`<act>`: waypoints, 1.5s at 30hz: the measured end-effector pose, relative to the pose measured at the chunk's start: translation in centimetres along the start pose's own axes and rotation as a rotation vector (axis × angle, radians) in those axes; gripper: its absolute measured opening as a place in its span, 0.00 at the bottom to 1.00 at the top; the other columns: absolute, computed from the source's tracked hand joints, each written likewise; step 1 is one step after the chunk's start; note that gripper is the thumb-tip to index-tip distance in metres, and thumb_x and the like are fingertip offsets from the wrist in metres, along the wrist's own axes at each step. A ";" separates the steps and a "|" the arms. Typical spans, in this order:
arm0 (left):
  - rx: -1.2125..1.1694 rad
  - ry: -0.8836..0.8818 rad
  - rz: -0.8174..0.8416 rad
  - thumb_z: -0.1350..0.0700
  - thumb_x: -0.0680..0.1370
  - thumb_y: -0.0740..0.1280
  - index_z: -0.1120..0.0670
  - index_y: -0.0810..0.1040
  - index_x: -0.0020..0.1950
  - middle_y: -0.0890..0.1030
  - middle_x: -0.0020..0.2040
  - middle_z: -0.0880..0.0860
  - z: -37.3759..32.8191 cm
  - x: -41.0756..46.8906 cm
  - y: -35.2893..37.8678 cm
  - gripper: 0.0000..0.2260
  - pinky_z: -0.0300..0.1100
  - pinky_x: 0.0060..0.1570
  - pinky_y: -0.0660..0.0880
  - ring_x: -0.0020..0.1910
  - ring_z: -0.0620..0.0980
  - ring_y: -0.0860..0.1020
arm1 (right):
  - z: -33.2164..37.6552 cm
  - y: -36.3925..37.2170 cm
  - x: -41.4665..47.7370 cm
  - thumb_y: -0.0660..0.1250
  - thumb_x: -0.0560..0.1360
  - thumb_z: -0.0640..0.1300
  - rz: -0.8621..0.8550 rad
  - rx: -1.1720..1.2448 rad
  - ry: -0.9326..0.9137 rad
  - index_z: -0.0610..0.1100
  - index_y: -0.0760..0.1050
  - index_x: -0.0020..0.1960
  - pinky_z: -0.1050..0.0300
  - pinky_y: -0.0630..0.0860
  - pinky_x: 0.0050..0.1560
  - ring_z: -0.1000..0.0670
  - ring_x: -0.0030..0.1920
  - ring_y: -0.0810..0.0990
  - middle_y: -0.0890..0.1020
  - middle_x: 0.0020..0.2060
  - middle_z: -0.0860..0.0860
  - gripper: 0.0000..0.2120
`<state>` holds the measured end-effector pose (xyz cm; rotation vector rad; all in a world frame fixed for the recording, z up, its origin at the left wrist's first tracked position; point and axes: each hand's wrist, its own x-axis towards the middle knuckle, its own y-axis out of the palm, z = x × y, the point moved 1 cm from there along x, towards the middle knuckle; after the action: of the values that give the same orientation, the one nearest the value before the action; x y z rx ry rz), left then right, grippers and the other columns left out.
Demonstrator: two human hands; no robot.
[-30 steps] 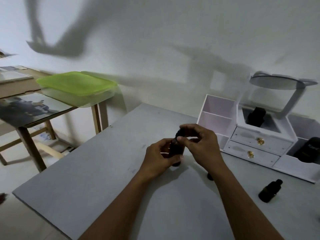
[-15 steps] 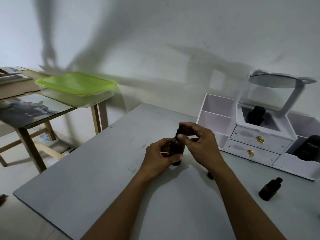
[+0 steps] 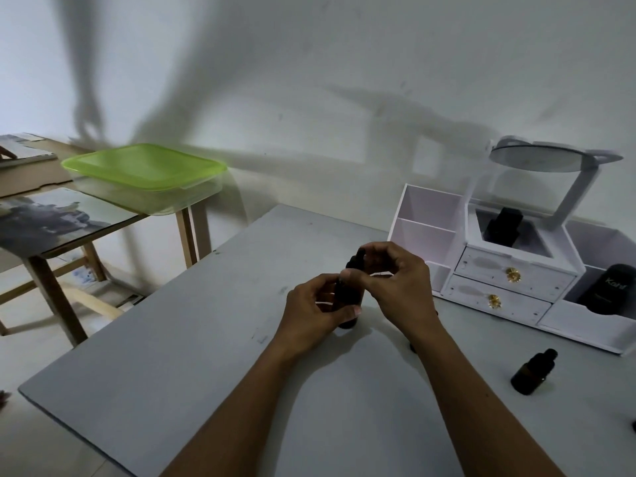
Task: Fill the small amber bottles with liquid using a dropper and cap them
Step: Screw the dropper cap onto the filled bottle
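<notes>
- A person's left hand [image 3: 316, 311] wraps its grip round the body of a small amber bottle [image 3: 347, 297], held upright over the middle of the grey bench [image 3: 172, 373]; whether the base touches the surface cannot be told.
- The right hand [image 3: 399, 287] pinches the bottle's black dropper cap [image 3: 356, 261] between thumb and fingertips, its grip curled over the top.
- A second amber bottle [image 3: 531, 371], capped, lies on the bench well to the right, apart from both hands.
- A white desk organiser [image 3: 516, 280] stands at the bench's far right; its open centre compartment holds a dark bottle [image 3: 504, 225], and its right-hand compartment holds a black container [image 3: 609, 287] with pale lettering.
- A clear plastic box with a green lid [image 3: 144, 170] sits shut on a wooden side table [image 3: 69, 235] to the left; its contents cannot be made out.
</notes>
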<state>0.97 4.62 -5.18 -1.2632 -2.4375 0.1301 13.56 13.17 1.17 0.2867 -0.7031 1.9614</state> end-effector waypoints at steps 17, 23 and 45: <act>-0.027 0.007 0.007 0.49 0.67 0.78 0.48 0.79 0.62 0.83 0.54 0.44 0.3 0.1 -0.1 0.24 0.36 0.52 0.79 0.52 0.42 0.81 | -0.1 0.5 0.0 0.79 0.69 0.48 0.032 0.046 0.015 0.52 0.81 0.59 0.70 0.79 0.44 0.61 0.48 0.82 0.83 0.52 0.60 0.20; -0.035 0.005 0.010 0.50 0.67 0.78 0.48 0.79 0.62 0.83 0.54 0.45 0.4 0.1 -0.1 0.24 0.36 0.52 0.79 0.52 0.41 0.81 | -0.3 0.3 -0.1 0.78 0.70 0.43 0.029 0.015 0.007 0.51 0.83 0.52 0.68 0.80 0.45 0.62 0.47 0.82 0.85 0.44 0.59 0.13; -0.055 0.010 0.009 0.52 0.67 0.79 0.48 0.80 0.60 0.84 0.51 0.45 -0.1 -0.1 -0.2 0.23 0.39 0.52 0.80 0.50 0.41 0.82 | -0.2 0.5 -0.4 0.75 0.71 0.38 0.011 0.061 0.000 0.51 0.83 0.57 0.69 0.77 0.42 0.62 0.48 0.82 0.85 0.50 0.58 0.17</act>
<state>0.88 4.39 -5.07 -1.2957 -2.4425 0.0589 13.32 12.84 0.62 0.3202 -0.6475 1.9960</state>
